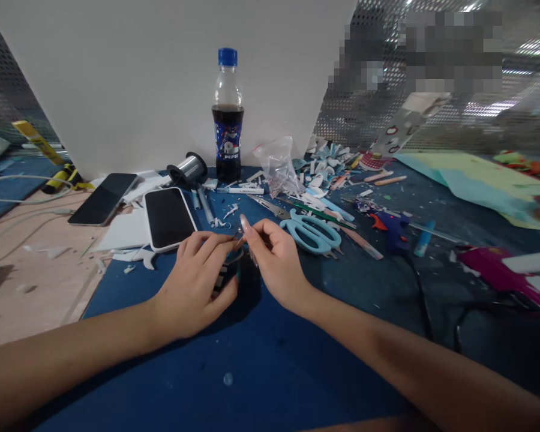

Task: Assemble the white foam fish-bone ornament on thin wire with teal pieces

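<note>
My left hand [195,288] is closed around a small dark-and-white object [222,278], mostly hidden by the fingers and too unclear to name. Close beside it, my right hand [276,261] is closed in a pinch, thumb and fingertips meeting the left fingertips. Whatever lies between those fingertips is too small to make out. Just beyond the right hand lie light blue scissors [312,234], blades pointing to the far left. A white-edged phone [168,217] rests past the left hand.
A Pepsi bottle [228,129] stands before a white board [162,72]. Nearby are a wire spool [189,170], a clear plastic bag [279,165] and a dark phone [103,199]. On the right lie a blue glue gun [393,231], a magenta glue gun [490,270] and paper scraps [324,165].
</note>
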A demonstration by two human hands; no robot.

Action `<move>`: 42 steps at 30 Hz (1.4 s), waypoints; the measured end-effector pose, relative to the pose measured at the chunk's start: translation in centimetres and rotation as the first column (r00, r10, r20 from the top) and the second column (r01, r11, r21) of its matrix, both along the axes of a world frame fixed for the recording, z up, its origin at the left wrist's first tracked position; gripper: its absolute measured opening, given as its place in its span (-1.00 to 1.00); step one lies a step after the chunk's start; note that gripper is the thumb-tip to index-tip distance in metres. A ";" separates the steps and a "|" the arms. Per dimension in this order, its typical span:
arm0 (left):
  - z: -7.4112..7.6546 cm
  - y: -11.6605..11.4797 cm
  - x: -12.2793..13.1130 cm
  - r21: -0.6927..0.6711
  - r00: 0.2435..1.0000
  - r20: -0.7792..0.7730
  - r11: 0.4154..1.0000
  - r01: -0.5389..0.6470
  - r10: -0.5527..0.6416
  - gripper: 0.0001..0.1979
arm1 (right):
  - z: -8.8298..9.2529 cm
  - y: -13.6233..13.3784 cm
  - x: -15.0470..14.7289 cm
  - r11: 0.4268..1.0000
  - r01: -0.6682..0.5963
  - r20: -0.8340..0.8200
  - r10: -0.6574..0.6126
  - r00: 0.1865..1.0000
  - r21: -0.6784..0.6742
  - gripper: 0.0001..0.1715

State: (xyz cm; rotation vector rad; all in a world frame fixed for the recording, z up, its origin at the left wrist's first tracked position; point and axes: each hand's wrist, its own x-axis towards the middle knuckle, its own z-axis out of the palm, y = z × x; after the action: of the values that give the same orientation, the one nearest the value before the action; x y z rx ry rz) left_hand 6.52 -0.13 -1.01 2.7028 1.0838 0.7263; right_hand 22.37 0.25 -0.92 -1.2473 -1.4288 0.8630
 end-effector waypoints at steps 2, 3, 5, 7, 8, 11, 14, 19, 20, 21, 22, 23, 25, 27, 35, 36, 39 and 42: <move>-0.1 0.0 0.0 0.008 1.000 -0.013 1.000 -0.004 0.004 -0.61 | -0.1 0.0 0.0 1.000 -0.003 0.000 0.003 1.000 0.002 -0.67; -0.1 0.0 0.1 0.010 1.000 -0.019 1.000 -0.009 0.009 -0.60 | -0.1 0.0 0.0 1.000 -0.005 -0.002 0.005 1.000 0.003 -0.67; -0.1 0.0 0.1 0.014 0.999 -0.031 1.000 -0.019 0.020 -0.60 | -0.1 0.0 0.0 1.000 -0.007 -0.011 0.007 1.000 0.007 -0.67; 0.0 0.0 0.1 0.021 0.999 -0.038 0.999 -0.027 0.028 -0.60 | -0.2 0.1 0.1 1.000 -0.005 -0.014 0.005 1.000 0.013 -0.66; 0.0 0.0 0.1 0.025 0.999 -0.042 0.999 -0.030 0.031 -0.60 | -0.2 0.1 0.1 1.000 -0.003 -0.014 0.003 1.000 0.012 -0.65; -0.1 0.0 0.1 0.037 0.997 -0.066 0.998 -0.043 0.045 -0.60 | -0.2 0.1 0.1 1.000 0.000 -0.024 0.000 1.000 0.006 -0.64; -0.1 0.0 0.1 0.041 0.994 -0.087 0.997 -0.064 0.067 -0.60 | -0.2 0.1 0.2 1.000 -0.011 -0.052 0.011 0.999 0.001 -0.64; -0.1 0.0 0.1 0.036 0.989 -0.120 0.996 -0.085 0.089 -0.61 | -0.1 0.1 0.2 1.000 -0.018 -0.065 0.018 0.998 -0.011 -0.64; -0.1 0.0 0.1 0.038 0.988 -0.123 0.995 -0.087 0.091 -0.61 | -0.1 0.1 0.3 1.000 -0.019 -0.064 0.018 0.998 -0.011 -0.65; 0.0 -0.1 0.1 0.041 0.988 -0.125 0.995 -0.088 0.092 -0.60 | -0.1 0.1 0.3 1.000 -0.020 -0.063 0.019 0.998 -0.009 -0.65; 0.0 -0.1 0.1 0.044 0.987 -0.127 0.995 -0.089 0.094 -0.60 | -0.2 0.1 0.3 1.000 -0.020 -0.063 0.020 0.998 -0.007 -0.64; 0.0 -0.1 0.1 0.046 0.987 -0.129 0.995 -0.092 0.097 -0.60 | -0.2 0.2 0.3 1.000 -0.019 -0.063 0.019 0.998 -0.006 -0.64; 0.0 -0.1 0.1 0.046 0.986 -0.135 0.994 -0.094 0.100 -0.59 | -0.3 0.2 0.3 1.000 -0.018 -0.063 0.017 0.998 -0.007 -0.64; -0.1 -0.1 0.1 0.045 0.985 -0.137 0.994 -0.099 0.105 -0.59 | -0.3 0.3 0.3 1.000 -0.020 -0.066 0.019 0.998 -0.011 -0.64; 0.0 -0.1 0.3 0.055 0.984 -0.140 0.993 -0.104 0.111 -0.60 | -0.4 0.3 0.4 0.999 -0.033 -0.067 0.031 0.997 -0.017 -0.63; 0.0 -0.1 0.3 0.054 0.984 -0.141 0.993 -0.104 0.110 -0.60 | -0.4 0.3 0.4 0.999 -0.036 -0.067 0.035 0.997 -0.015 -0.63; -0.1 -0.1 0.3 0.045 0.984 -0.143 0.994 -0.102 0.107 -0.59 | -0.4 0.3 0.4 0.999 -0.043 -0.071 0.042 0.997 -0.015 -0.63; -0.2 -0.1 0.2 0.054 0.984 -0.136 0.993 -0.105 0.111 -0.58 | -0.4 0.3 0.5 0.999 -0.042 -0.071 0.040 0.997 -0.019 -0.63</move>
State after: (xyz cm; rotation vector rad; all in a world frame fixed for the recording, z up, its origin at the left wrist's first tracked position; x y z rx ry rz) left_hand 6.73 -0.21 -1.18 2.7880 1.2692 0.5926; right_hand 22.83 0.59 -1.32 -1.1944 -1.3961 0.9424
